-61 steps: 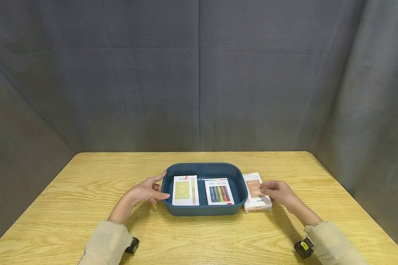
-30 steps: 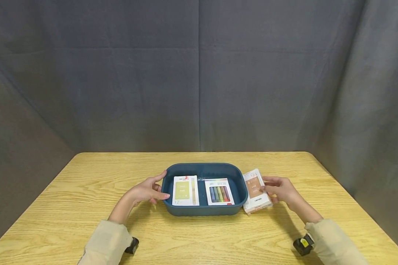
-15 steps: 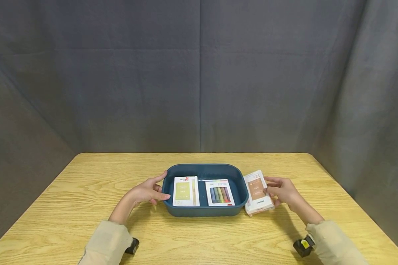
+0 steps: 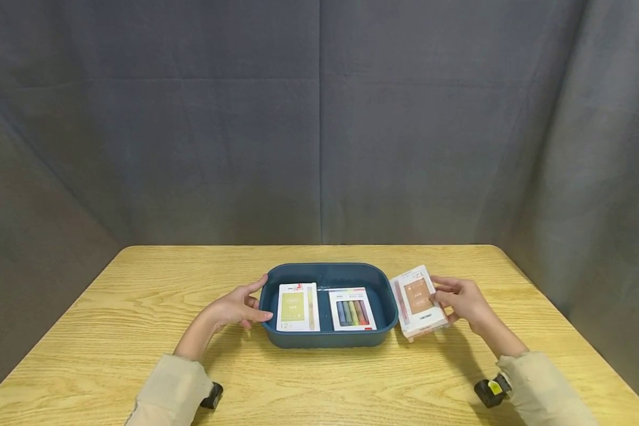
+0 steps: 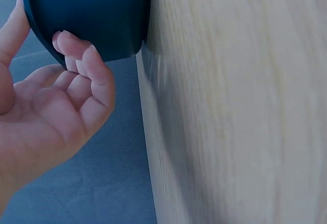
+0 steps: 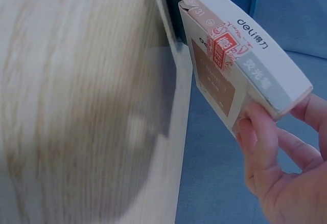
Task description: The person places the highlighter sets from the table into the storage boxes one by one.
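My left hand [image 4: 236,306] grips the left end of a dark blue plastic bin [image 4: 327,339], thumb and index finger at its rim. In the left wrist view the other fingers [image 5: 97,75] curl beside the outer wall. Two boxes lie flat in the bin: a white one with a green panel [image 4: 293,306] at left, and a windowed box of coloured sticks [image 4: 353,309] at right. At the bin's right side my right hand [image 4: 462,300] pinches a white highlighter box with a brown panel [image 4: 418,296]. The right wrist view shows that box [image 6: 225,55] tilted and raised off the tabletop.
The bin stands on a wood-grain table [image 4: 319,384]. Grey curtains [image 4: 319,130] hang behind and along both sides. A black wrist camera [image 4: 492,390] sits below the right sleeve, another [image 4: 212,395] by the left.
My right hand has taken hold of the highlighter box, lifted it and shifted it slightly right and away from me, turning it. The left hand and bin have stayed put.
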Available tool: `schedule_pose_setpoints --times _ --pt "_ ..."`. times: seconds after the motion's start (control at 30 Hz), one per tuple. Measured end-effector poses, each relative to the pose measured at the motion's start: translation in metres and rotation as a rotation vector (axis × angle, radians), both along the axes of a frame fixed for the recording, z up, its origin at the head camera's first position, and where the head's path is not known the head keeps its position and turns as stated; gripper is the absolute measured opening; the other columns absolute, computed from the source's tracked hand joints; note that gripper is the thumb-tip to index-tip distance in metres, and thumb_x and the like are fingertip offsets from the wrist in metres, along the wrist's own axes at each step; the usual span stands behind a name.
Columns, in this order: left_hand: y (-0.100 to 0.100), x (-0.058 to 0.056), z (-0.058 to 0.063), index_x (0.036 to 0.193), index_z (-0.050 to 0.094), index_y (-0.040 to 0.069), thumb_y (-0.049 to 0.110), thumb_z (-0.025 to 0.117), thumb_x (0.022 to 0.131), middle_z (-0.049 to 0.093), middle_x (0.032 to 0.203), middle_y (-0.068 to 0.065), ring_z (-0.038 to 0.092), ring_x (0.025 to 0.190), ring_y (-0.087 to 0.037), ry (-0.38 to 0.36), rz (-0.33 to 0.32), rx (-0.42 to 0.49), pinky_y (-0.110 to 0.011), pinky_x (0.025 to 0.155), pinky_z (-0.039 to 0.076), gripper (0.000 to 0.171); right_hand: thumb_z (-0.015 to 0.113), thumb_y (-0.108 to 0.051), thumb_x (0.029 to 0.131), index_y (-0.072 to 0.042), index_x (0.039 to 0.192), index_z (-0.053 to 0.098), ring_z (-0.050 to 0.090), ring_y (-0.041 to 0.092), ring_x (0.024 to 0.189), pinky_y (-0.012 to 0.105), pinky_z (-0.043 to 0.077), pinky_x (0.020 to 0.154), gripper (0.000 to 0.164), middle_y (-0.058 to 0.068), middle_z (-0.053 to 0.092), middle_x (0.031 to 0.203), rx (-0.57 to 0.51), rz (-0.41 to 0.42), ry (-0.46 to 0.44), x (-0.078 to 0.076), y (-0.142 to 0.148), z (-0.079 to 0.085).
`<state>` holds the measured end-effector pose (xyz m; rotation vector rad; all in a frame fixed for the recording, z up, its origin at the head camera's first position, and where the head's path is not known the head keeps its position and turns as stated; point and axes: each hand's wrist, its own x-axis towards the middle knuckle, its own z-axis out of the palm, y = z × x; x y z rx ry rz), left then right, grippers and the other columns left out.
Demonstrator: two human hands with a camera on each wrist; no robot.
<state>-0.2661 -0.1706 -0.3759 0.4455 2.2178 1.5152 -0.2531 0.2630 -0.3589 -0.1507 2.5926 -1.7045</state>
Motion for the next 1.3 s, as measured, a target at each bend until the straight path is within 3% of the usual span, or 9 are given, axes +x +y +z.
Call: schedule_pose_setpoints --times 0.6,1.03,1.3 --pt "0.000 -0.001 -0.002 0.143 0.002 0.004 0.012 0.067 0.081 0.042 0.063 -0.003 0.040 0.056 -0.014 0.000 -0.018 0.010 -0.027 0.051 0.044 0.090 0.053 -0.004 0.082 0.012 0.124 0.045 0.056 0.008 0.066 0.027 0.043 0.043 0.045 0.027 0.056 0.108 0.050 -0.073 0.078 0.000 -0.001 0.015" --pt "-0.001 -0.002 -0.002 0.143 0.002 0.004 0.016 0.070 0.078 0.043 0.063 -0.003 0.041 0.056 -0.014 -0.004 -0.017 0.016 -0.027 0.051 0.045 0.094 0.054 -0.006 0.084 0.011 0.124 0.046 0.057 0.008 0.066 0.028 0.045 0.045 0.044 0.025 0.057 0.108 0.004 -0.113 0.113 0.001 -0.001 0.029" --pt "0.000 -0.002 -0.002 0.143 0.003 0.004 0.013 0.068 0.080 0.043 0.063 -0.003 0.042 0.056 -0.014 -0.007 -0.012 0.011 -0.027 0.051 0.044 0.092 0.053 -0.006 0.083 0.012 0.124 0.045 0.057 0.008 0.066 0.027 0.046 0.047 0.045 0.013 0.063 0.098 -0.037 -0.125 0.098 0.002 -0.004 0.035"
